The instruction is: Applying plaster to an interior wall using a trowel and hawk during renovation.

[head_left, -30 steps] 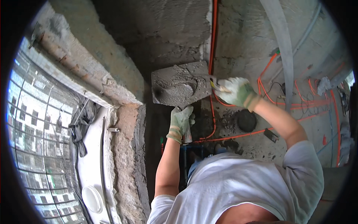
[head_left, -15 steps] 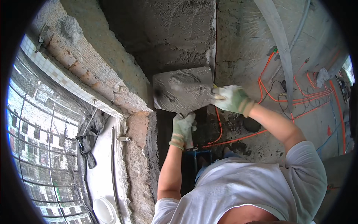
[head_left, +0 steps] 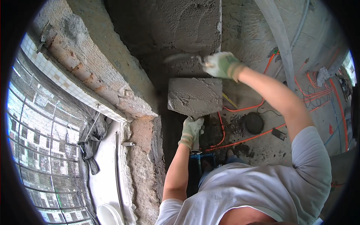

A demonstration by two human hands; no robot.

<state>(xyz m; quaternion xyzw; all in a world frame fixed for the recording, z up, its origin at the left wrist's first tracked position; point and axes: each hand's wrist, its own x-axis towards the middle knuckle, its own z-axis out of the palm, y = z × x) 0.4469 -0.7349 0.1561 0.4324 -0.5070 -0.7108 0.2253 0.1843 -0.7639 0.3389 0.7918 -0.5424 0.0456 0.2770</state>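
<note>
My left hand [head_left: 191, 132], in a green-and-white work glove, grips a plasterer's hawk [head_left: 175, 87] from its near side. Wet grey mortar [head_left: 197, 99] is spread over the hawk's face. Just beyond the hawk, my right hand [head_left: 220, 66], gloved the same way, is closed around the handle of a trowel [head_left: 183, 58]. Motion smears the trowel's blade, which lies against or close to the grey plastered wall [head_left: 168, 26]; I cannot tell whether it touches.
A rough broken window edge [head_left: 107, 67] runs along the left, with netting [head_left: 45, 142] beyond it. On the right, orange conduits [head_left: 255, 140] cross the floor near a round dark bucket [head_left: 254, 123]. A white bucket [head_left: 108, 214] stands at lower left.
My right hand has lifted the trowel off the hawk and moved it up and left to the wall. The hawk and my left hand now appear slightly lower and farther right.
</note>
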